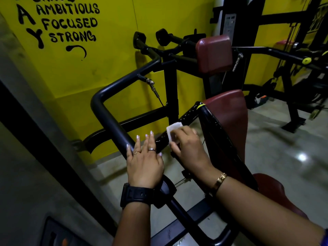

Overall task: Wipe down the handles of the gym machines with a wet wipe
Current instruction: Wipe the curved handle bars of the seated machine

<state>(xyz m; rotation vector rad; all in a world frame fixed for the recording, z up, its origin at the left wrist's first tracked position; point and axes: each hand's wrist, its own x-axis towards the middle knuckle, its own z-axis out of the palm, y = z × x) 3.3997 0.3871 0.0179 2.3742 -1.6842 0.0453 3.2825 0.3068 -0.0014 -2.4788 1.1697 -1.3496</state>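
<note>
A black gym machine fills the middle of the view. Its ribbed black handle (186, 117) slants up to the right toward a yellow ring. My right hand (188, 148) grips a folded white wet wipe (173, 131) wrapped round the lower part of that handle. My left hand (144, 162) lies flat with straight fingers on the thick black bent bar (108, 118) just left of the handle, holding nothing. A black watch is on my left wrist and a gold bracelet on my right.
Maroon pads (214, 52) and a maroon seat back (232, 118) stand right of the handle. A yellow wall (110, 50) with black lettering is behind. More black machines (292, 82) stand at the right on a shiny grey floor (284, 148). A grey wall edges the left.
</note>
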